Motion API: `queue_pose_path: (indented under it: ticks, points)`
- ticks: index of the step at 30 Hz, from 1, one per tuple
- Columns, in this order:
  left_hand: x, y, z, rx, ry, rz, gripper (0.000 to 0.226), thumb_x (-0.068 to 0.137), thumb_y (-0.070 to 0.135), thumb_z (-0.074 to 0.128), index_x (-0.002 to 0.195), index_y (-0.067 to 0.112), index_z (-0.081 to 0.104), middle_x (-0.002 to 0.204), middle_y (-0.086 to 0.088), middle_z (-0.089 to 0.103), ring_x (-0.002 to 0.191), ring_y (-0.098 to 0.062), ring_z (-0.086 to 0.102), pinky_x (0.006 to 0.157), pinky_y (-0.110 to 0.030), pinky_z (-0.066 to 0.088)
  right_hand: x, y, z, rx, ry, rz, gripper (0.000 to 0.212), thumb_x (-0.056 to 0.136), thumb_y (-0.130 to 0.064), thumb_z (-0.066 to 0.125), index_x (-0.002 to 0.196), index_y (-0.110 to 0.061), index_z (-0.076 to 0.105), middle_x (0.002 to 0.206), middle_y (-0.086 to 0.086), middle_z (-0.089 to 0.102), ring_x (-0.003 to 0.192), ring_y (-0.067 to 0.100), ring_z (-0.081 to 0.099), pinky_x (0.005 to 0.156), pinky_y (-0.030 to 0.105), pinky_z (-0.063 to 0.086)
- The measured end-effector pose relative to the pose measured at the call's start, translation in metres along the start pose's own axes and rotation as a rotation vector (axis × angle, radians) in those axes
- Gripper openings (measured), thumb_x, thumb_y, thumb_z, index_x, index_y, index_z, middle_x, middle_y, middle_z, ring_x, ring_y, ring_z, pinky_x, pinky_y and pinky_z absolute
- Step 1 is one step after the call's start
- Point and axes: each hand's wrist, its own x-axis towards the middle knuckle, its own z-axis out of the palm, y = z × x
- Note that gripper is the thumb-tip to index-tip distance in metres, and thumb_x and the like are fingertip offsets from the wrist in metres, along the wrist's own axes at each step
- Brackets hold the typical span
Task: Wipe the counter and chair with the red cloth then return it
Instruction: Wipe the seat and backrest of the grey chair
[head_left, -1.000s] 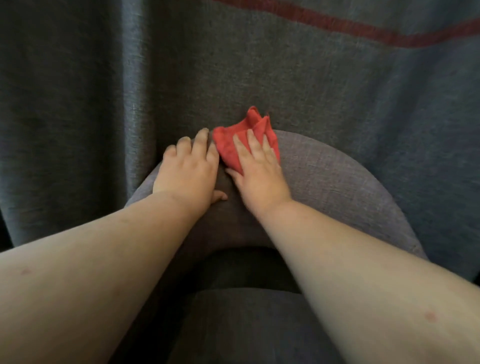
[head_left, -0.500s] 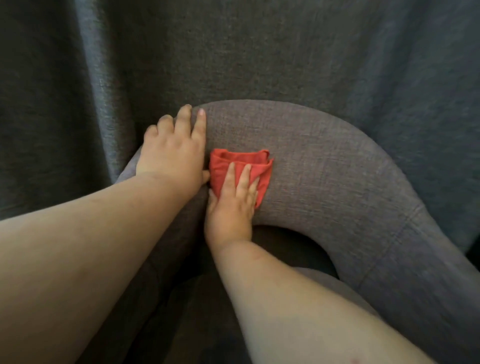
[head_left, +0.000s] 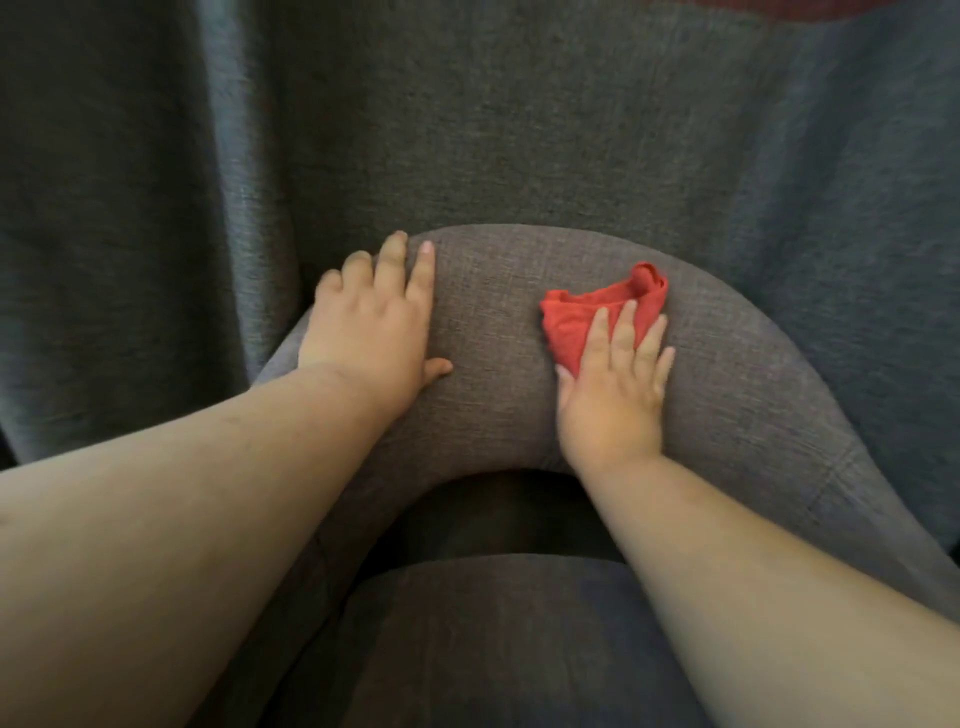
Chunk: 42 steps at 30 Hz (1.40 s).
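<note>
The grey fabric chair (head_left: 498, 364) fills the lower middle of the head view, its curved backrest top arching across. A crumpled red cloth (head_left: 587, 322) lies on the top of the backrest, right of centre. My right hand (head_left: 613, 389) presses flat on the cloth, fingers spread over its lower part. My left hand (head_left: 374, 322) rests flat on the backrest's left side, fingers apart, holding nothing. The chair's seat cushion (head_left: 493, 639) shows below between my forearms.
A dark grey curtain (head_left: 156, 208) hangs in folds right behind the chair and fills the whole background. A dark red stripe (head_left: 810, 8) on it shows at the top edge. The counter is out of view.
My right hand has slid the red cloth to the right along the backrest top, away from my left hand. The left hand stays on the backrest's left side.
</note>
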Motion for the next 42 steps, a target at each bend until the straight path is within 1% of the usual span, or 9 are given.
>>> queue_pose_path:
  ticks: [6, 11, 16, 19, 23, 29, 33, 37, 42]
  points:
    - [0.002, -0.002, 0.004, 0.006, -0.009, 0.014, 0.118, 0.067, 0.073, 0.065, 0.154, 0.013, 0.011, 0.16, -0.018, 0.023, 0.129, -0.04, 0.04, 0.1, -0.051, 0.04, -0.023, -0.103, 0.018, 0.315, -0.072, -0.029, 0.081, 0.095, -0.039, 0.05, 0.156, -0.012, 0.005, 0.165, 0.02, 0.0, 0.149, 0.044, -0.002, 0.12, 0.053, 0.001]
    - [0.002, -0.002, 0.002, 0.02, -0.011, 0.007, 0.119, 0.068, 0.074, 0.065, 0.154, 0.014, 0.008, 0.16, -0.018, 0.021, 0.13, -0.039, 0.04, 0.1, -0.05, 0.04, -0.011, -0.013, 0.005, -0.119, -0.095, -0.451, 0.068, 0.098, -0.019, 0.03, 0.156, -0.017, -0.004, 0.166, 0.012, -0.004, 0.15, 0.04, -0.003, 0.117, 0.053, -0.01]
    - [0.001, -0.009, -0.002, 0.01, -0.085, 0.074, 0.121, 0.071, 0.071, 0.066, 0.155, 0.015, -0.001, 0.163, -0.018, 0.01, 0.137, -0.04, 0.032, 0.106, -0.05, 0.037, -0.014, 0.067, -0.015, -0.431, -0.115, -0.372, 0.065, 0.091, -0.011, 0.009, 0.156, -0.012, 0.001, 0.166, 0.012, 0.004, 0.15, 0.042, 0.002, 0.117, 0.057, -0.005]
    - [0.005, -0.02, -0.007, -0.025, -0.161, 0.159, 0.123, 0.071, 0.066, 0.071, 0.155, 0.017, -0.005, 0.164, -0.018, 0.001, 0.141, -0.04, 0.026, 0.11, -0.05, 0.033, -0.024, 0.055, -0.014, -0.396, -0.161, -0.194, 0.063, 0.094, -0.009, 0.02, 0.156, -0.009, 0.007, 0.165, 0.015, 0.006, 0.149, 0.045, 0.003, 0.118, 0.057, 0.002]
    - [0.005, -0.036, -0.014, -0.084, -0.238, 0.228, 0.122, 0.072, 0.058, 0.076, 0.155, 0.019, -0.004, 0.165, -0.015, -0.005, 0.143, -0.039, 0.023, 0.111, -0.049, 0.034, -0.027, -0.041, -0.002, 0.03, -0.321, 0.12, 0.072, 0.101, -0.024, 0.042, 0.155, -0.005, -0.002, 0.164, 0.022, -0.005, 0.149, 0.045, -0.003, 0.121, 0.049, 0.003]
    - [-0.012, -0.044, -0.014, -0.119, -0.289, 0.23, 0.115, 0.077, 0.055, 0.073, 0.156, 0.019, -0.003, 0.166, -0.007, -0.012, 0.146, -0.038, 0.017, 0.114, -0.048, 0.031, -0.058, -0.124, -0.002, 0.665, -0.359, 0.191, 0.074, 0.1, -0.022, 0.05, 0.156, -0.01, 0.003, 0.166, 0.014, -0.005, 0.151, 0.034, -0.001, 0.122, 0.038, 0.003]
    - [-0.04, -0.039, -0.023, -0.08, -0.274, 0.298, 0.108, 0.08, 0.069, 0.055, 0.156, 0.015, 0.001, 0.166, -0.01, -0.006, 0.15, -0.039, -0.001, 0.121, -0.049, 0.007, -0.061, -0.092, -0.025, 1.134, -0.374, 0.268, 0.055, 0.101, -0.029, 0.046, 0.152, -0.026, 0.028, 0.155, 0.006, 0.039, 0.136, 0.022, 0.044, 0.112, 0.033, 0.033]
    - [-0.089, 0.007, -0.037, -0.711, -0.511, 0.342, 0.107, 0.076, 0.062, 0.069, 0.156, 0.019, 0.014, 0.163, -0.004, 0.024, 0.149, -0.022, 0.021, 0.123, -0.034, 0.011, -0.07, -0.08, -0.054, 1.778, -0.433, 0.813, 0.03, 0.1, -0.04, 0.045, 0.125, -0.025, 0.055, 0.109, 0.003, 0.071, 0.092, 0.016, 0.066, 0.076, 0.046, 0.048]
    - [-0.11, 0.035, -0.038, -1.138, -0.404, 0.146, 0.064, 0.083, 0.033, 0.074, 0.141, 0.028, 0.049, 0.133, 0.012, 0.062, 0.117, 0.005, 0.054, 0.102, -0.012, 0.039, -0.074, -0.046, -0.07, 2.153, -0.682, 1.025, 0.056, 0.099, -0.054, 0.038, 0.125, -0.009, 0.059, 0.125, 0.019, 0.063, 0.106, 0.032, 0.063, 0.085, 0.05, 0.049]
